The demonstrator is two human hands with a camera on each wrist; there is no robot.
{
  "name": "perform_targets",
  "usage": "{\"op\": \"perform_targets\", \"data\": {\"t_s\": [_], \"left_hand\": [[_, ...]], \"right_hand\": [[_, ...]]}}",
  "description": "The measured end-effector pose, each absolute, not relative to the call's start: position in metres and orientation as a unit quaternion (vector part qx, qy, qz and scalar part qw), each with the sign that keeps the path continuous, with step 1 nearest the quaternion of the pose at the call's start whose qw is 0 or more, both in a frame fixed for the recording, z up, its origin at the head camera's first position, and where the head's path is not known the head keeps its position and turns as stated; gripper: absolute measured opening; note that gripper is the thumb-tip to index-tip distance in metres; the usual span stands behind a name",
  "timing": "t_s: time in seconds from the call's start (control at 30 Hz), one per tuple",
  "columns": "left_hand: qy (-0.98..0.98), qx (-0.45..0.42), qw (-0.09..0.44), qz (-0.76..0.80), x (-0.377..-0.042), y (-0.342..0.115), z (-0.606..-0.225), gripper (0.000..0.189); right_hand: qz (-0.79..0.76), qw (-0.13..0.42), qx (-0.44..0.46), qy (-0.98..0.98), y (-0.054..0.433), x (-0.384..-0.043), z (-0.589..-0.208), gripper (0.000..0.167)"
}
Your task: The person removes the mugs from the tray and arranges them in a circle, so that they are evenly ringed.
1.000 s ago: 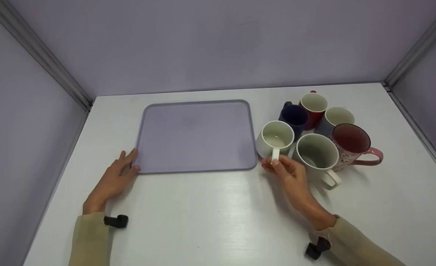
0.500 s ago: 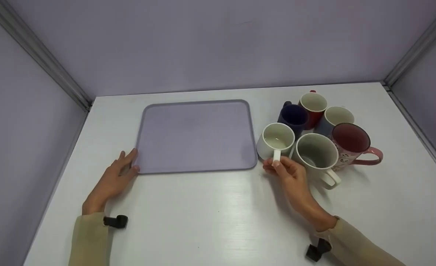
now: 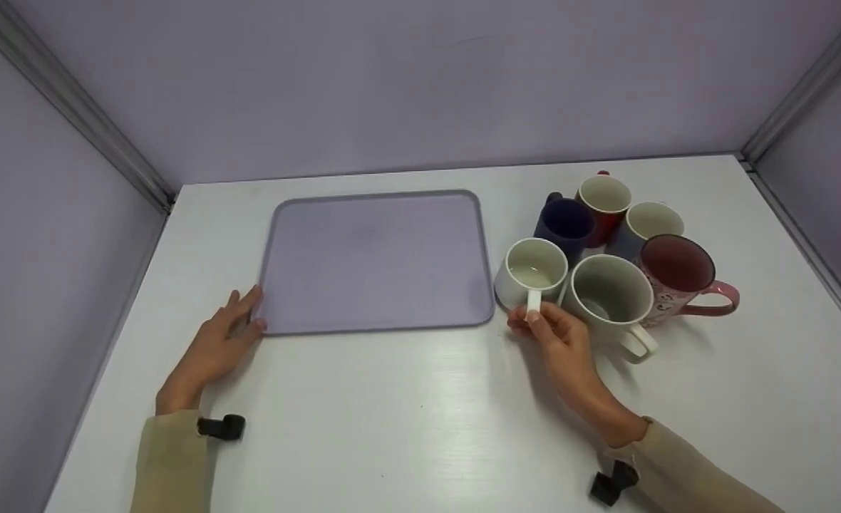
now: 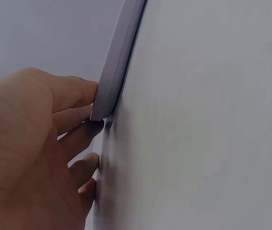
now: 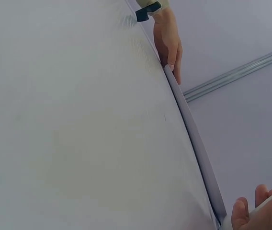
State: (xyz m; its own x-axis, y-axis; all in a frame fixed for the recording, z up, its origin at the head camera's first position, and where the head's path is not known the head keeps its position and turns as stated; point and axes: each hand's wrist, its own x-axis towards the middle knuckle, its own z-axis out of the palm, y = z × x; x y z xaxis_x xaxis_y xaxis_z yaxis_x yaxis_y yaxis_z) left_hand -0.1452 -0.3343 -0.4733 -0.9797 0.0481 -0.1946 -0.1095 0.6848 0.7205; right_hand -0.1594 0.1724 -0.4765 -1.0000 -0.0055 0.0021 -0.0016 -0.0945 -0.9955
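Observation:
In the head view, my right hand [image 3: 563, 349] pinches the handle of a white mug [image 3: 512, 285] between thumb and fingers. The mug stands upright beside the right front corner of a flat lilac tray [image 3: 378, 263]. My left hand [image 3: 210, 349] touches the tray's left front corner, with its fingers spread along the side. In the left wrist view, the thumb of the left hand [image 4: 26, 139] meets the tray's rim [image 4: 112, 76]. The right wrist view shows part of my right hand [image 5: 265, 213] at the lower right; the mug is mostly cut off there.
To the right stand a larger white mug [image 3: 609, 303], a pink mug [image 3: 666, 299], a dark blue mug [image 3: 566, 224], a red mug [image 3: 606, 224] and a grey-blue mug [image 3: 627, 242], close together. Lilac walls [image 3: 363, 92] enclose the white table [image 3: 378, 427] at the back and sides.
The small white mug has shifted slightly towards the front, with my right hand still on its handle. My left hand and the tray have not visibly moved on the table.

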Motion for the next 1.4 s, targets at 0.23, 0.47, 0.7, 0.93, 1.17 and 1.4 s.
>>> {"op": "perform_targets", "data": {"t_s": [0.23, 0.47, 0.7, 0.93, 1.17, 1.4], "left_hand": [[0.912, -0.021, 0.104, 0.396, -0.144, -0.335, -0.474, 0.073], [0.915, -0.019, 0.102, 0.389, -0.144, -0.335, -0.474, 0.072], [0.916, -0.022, 0.105, 0.387, -0.143, -0.336, -0.475, 0.073], [0.914, -0.026, 0.106, 0.391, -0.143, -0.341, -0.475, 0.074], [0.914, -0.026, 0.103, 0.391, -0.147, -0.341, -0.478, 0.074], [0.915, -0.028, 0.094, 0.390, -0.146, -0.340, -0.481, 0.073]], "right_hand": [[-0.728, -0.003, -0.014, 0.686, 0.172, -0.158, -0.478, 0.022], [-0.719, -0.016, -0.014, 0.695, 0.171, -0.156, -0.479, 0.023], [-0.719, -0.014, 0.001, 0.695, 0.176, -0.149, -0.478, 0.025], [-0.720, -0.001, -0.002, 0.694, 0.177, -0.145, -0.477, 0.028], [-0.697, 0.031, -0.001, 0.716, 0.178, -0.145, -0.472, 0.034], [-0.682, 0.024, -0.018, 0.730, 0.177, -0.147, -0.474, 0.037]]}}
